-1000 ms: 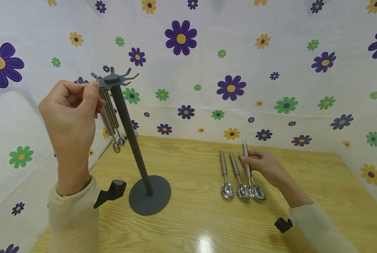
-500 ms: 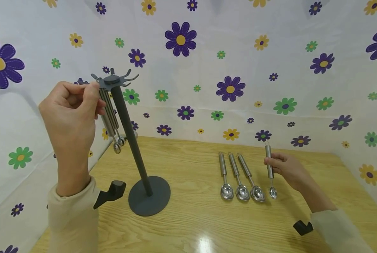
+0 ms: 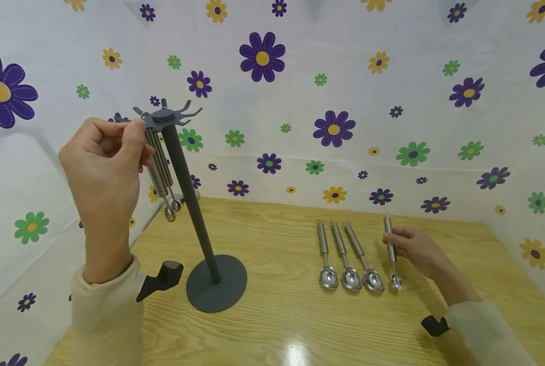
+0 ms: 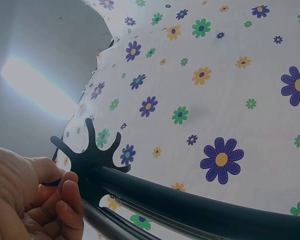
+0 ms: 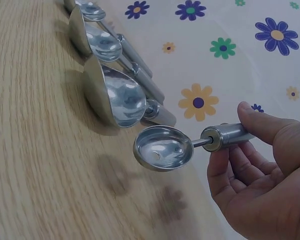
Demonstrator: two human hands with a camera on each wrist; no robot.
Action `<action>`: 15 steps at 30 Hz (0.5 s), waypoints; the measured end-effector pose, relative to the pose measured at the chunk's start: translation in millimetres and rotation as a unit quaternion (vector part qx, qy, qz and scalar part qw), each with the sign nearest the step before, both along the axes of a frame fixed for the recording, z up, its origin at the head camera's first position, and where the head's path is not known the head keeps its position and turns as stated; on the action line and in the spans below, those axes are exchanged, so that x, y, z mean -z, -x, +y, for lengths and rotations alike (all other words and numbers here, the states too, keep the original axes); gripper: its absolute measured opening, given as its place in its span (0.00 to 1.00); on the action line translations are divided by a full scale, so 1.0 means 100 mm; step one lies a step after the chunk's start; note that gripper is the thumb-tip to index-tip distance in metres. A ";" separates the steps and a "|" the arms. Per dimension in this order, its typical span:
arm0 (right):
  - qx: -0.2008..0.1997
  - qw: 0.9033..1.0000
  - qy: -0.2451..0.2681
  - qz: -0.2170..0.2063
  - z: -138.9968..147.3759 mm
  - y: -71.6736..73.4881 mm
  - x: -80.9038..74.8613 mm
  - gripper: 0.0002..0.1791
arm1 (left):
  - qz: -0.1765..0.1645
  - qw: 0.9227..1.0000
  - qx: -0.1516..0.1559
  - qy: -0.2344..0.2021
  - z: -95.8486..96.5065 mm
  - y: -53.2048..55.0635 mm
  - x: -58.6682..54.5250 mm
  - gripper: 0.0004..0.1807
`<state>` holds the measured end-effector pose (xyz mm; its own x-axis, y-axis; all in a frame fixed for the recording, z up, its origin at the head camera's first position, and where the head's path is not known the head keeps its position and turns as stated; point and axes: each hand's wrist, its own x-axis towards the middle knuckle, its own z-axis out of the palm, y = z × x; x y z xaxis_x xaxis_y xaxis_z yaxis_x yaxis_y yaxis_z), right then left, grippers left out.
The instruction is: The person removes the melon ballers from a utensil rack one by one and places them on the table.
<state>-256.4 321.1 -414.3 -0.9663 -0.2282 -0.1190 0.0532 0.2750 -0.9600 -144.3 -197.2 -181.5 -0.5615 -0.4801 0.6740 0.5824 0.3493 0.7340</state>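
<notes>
Holding small scoop (image 3: 392,252) in right hand (image 3: 418,250), long axis front to back, bowl (image 5: 165,147) nearest, left hand (image 3: 105,160) pinching rack (image 3: 188,193)

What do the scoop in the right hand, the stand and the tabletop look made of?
Scoop: polished metal, likely stainless steel, given its mirror-like bowl.
Stand: matte dark grey with thin prongs, perhaps coated metal.
Tabletop: wood-grained, slightly glossy where light reflects; wood or laminate, unclear.

Glaring overhead light (image 4: 39,88), soft shadows (image 5: 112,174)
</notes>
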 end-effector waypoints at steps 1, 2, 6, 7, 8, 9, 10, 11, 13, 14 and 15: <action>-0.001 1.000 -0.001 -0.001 0.00 0.01 0.01 0.26 | 0.000 1.000 0.000 0.000 0.00 0.00 0.00 0.05; -0.001 1.000 -0.001 -0.002 0.00 0.02 0.02 0.27 | 0.001 1.000 -0.001 0.001 0.00 0.00 0.00 0.05; 0.000 1.000 -0.003 -0.004 -0.01 0.03 0.03 0.27 | 0.000 1.000 -0.005 0.004 0.00 0.00 0.00 0.05; -0.001 1.000 -0.004 -0.003 -0.02 0.04 0.03 0.27 | -0.001 1.000 -0.007 0.005 0.00 0.00 0.00 0.05; 0.000 1.000 -0.004 -0.004 -0.03 0.04 0.03 0.27 | -0.002 1.000 -0.008 0.006 0.00 0.00 0.00 0.05; -0.001 1.000 -0.004 -0.004 -0.04 0.04 0.03 0.26 | -0.003 1.000 -0.010 0.008 0.00 0.00 0.00 0.05; -0.002 1.000 -0.004 -0.003 -0.04 0.05 0.03 0.25 | -0.003 1.000 -0.010 0.008 0.00 0.00 0.00 0.05; -0.001 1.000 -0.003 -0.004 -0.05 0.05 0.04 0.24 | -0.003 1.000 -0.009 0.008 0.00 0.00 0.00 0.05; -0.002 1.000 -0.003 -0.005 -0.06 0.07 0.05 0.22 | -0.002 1.000 -0.007 0.005 0.00 0.00 0.00 0.05; -0.001 1.000 -0.003 -0.006 -0.07 0.07 0.06 0.21 | -0.003 1.000 -0.006 0.004 0.00 0.00 0.00 0.05; 0.000 1.000 -0.003 -0.007 -0.07 0.08 0.08 0.21 | -0.003 1.000 -0.005 0.003 0.00 0.00 0.00 0.05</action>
